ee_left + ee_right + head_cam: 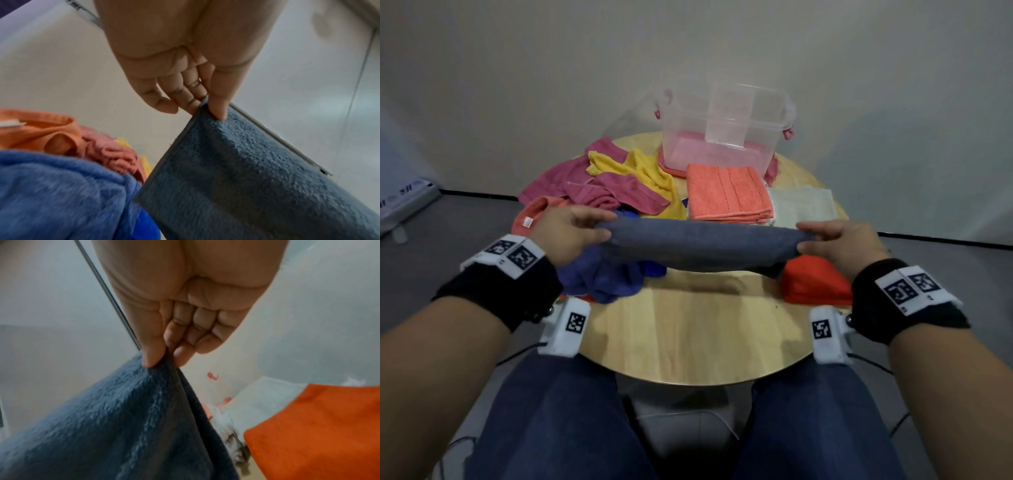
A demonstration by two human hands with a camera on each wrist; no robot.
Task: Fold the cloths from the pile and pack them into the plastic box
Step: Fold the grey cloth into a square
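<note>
Round wooden tabletop (688,335) against a plain wall. Left hand (566,233) and right hand (842,245) hold a grey cloth (702,245) stretched above the tabletop, each pinching one end between thumb and fingers (219,107). Unfolded pile (599,192) at far left. Clear plastic box (726,126) at far centre, folded coral cloth (727,193) just in front, folded orange cloth (815,281) near right.

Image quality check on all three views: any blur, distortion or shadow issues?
Head view: wide-angle bending at the edges, soft overall; the grey cloth casts a shadow on the table. Left wrist view: left hand fairly sharp, blue cloth smeared. Right wrist view: right hand clear, grey cloth and orange cloth soft; no strong glare anywhere.
</note>
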